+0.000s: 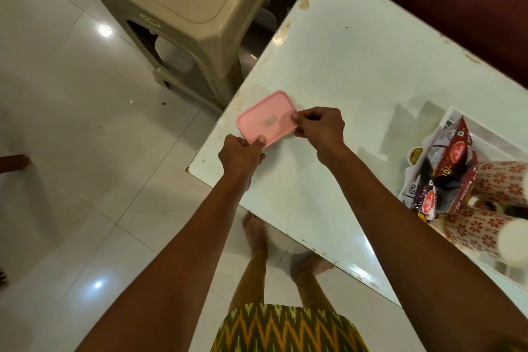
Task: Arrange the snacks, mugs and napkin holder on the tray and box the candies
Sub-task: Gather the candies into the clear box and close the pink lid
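Both bare arms reach forward and slightly leftward, nearly straight, the left hand (240, 153) curled with its thumb pressed on top in a pinching grip, the right hand (320, 127) just beside it, wrist bent, thumb and fingertips likewise closed together.

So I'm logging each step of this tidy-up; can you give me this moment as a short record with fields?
left hand: gripping the near-left edge of the pink box
right hand: pinching the box's right edge
pink box: lid on, at the table's left edge; contents hidden
tray: white, at the table's right side
on tray: snack packets, two floral mugs
napkin holder: cannot tell
beside table: beige stool on the floor
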